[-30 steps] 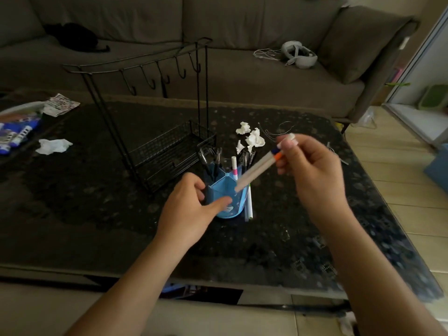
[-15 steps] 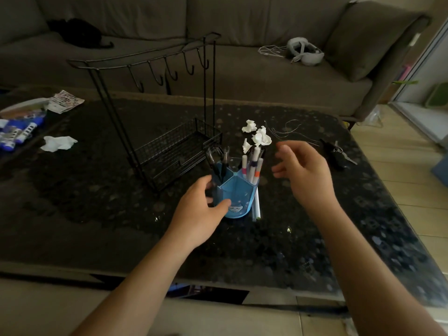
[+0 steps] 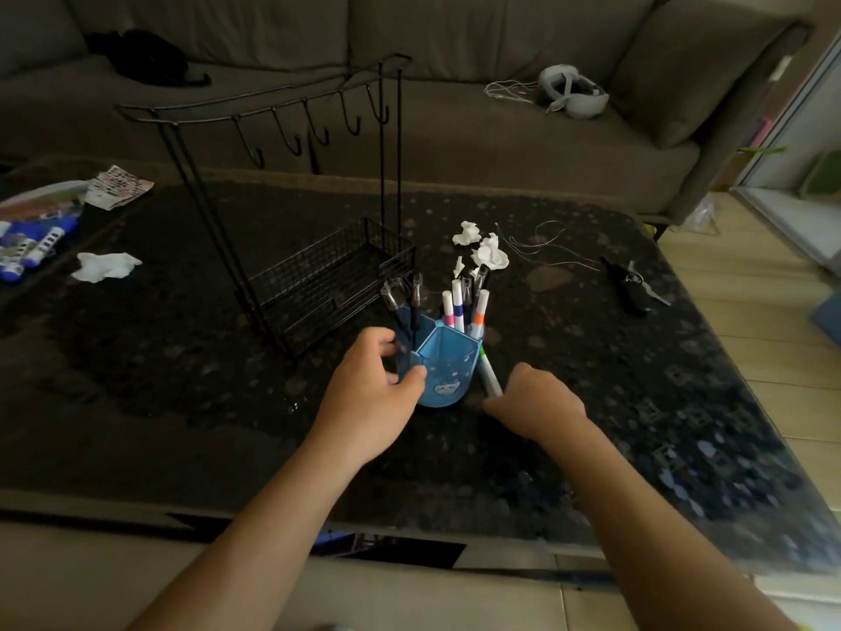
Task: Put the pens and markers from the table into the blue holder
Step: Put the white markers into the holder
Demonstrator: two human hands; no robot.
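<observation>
The last loose marker [image 3: 488, 378] lies on the table [image 3: 182, 380] touching the right side of the blue holder [image 3: 443, 368], its long axis running from the holder's base toward the person. The right hand [image 3: 539, 403] is nearest, fingers closing on its near end. The left hand [image 3: 371, 393] cups the holder's left wall, steadying it.

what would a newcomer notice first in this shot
The blue holder bristling with pens, mid-table, with the left hand steadying it. Just right, the right hand closes on a marker lying beside the holder. Behind stands a black wire rack.
</observation>
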